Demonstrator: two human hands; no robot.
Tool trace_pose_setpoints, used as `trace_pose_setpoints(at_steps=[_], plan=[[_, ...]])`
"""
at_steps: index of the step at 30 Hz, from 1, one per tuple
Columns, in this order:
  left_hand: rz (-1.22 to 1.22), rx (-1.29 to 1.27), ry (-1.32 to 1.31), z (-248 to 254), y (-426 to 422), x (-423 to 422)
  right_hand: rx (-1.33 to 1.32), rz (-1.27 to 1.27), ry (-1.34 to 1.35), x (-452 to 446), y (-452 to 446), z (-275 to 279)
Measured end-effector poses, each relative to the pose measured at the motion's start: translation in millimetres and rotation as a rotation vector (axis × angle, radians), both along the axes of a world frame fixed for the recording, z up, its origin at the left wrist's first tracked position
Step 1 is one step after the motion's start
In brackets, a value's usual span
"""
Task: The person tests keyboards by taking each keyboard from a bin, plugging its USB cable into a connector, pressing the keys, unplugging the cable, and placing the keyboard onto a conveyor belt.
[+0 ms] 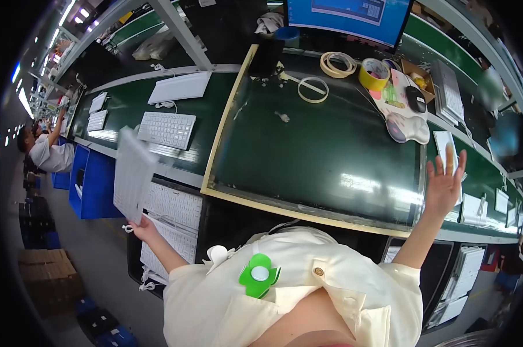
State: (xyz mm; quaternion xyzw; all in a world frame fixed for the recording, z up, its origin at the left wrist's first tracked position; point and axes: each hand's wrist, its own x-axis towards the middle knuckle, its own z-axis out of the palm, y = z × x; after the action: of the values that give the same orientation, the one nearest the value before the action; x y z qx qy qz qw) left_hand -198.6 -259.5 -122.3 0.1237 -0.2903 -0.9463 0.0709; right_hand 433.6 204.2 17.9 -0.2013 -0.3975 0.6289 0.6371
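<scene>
My left hand (142, 229) grips the lower end of a white keyboard (132, 179), raised on edge and slightly blurred, above a dark bin. More white keyboards (171, 202) with cables lie in that bin, right beside it. On the green belt behind, another keyboard (167, 128) lies flat. Over on the other side, my right hand (445, 186) is raised with its fingers spread and nothing in them. A white keyboard (442, 140) lies on the belt behind its fingers; I cannot tell whether they touch.
A yellow-edged green work surface (313, 156) lies ahead, with tape rolls (338, 64), a mouse (415, 99) and a wrist-rest pad (407, 128). A monitor (348, 17) stands behind. At left are a blue bin (93, 182) and a seated person (50, 151). Stacked keyboards (461, 283) stand at lower right.
</scene>
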Motion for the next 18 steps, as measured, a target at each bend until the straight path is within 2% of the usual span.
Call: trace_pose_setpoints(at_steps=[1, 3, 5, 8, 10, 12, 14, 18], plan=[[-0.011, 0.174, -0.089, -18.3, -10.1, 3.7, 0.107, 0.026, -0.024, -8.6, -0.6, 20.2], [-0.662, 0.402, 0.038, -65.4, -29.3, 15.7, 0.297, 0.096, -0.01, -24.0, -5.9, 72.5], [-0.649, 0.643, -0.185, -76.8, -2.3, 46.3, 0.53, 0.199, 0.02, -45.5, -24.0, 132.4], [-0.939, 0.617, -0.038, -79.2, 36.3, 76.8, 0.95, 0.384, -0.014, -74.9, -58.7, 207.5], [-0.758, 0.079, -0.041, -52.8, 77.5, 104.5, 1.123, 0.464, -0.06, -78.0, -77.2, 233.1], [-1.297, 0.195, 0.408, 13.6, 122.7, 131.9, 1.221, 0.508, -0.104, -75.9, -90.0, 246.1], [-0.749, -0.229, -0.155, 37.9, 148.0, 149.9, 1.274, 0.519, -0.133, -72.8, -100.4, 253.6], [-0.777, -0.341, -0.029, 53.5, 181.9, 173.0, 1.319, 0.505, -0.167, -69.4, -112.0, 253.4]])
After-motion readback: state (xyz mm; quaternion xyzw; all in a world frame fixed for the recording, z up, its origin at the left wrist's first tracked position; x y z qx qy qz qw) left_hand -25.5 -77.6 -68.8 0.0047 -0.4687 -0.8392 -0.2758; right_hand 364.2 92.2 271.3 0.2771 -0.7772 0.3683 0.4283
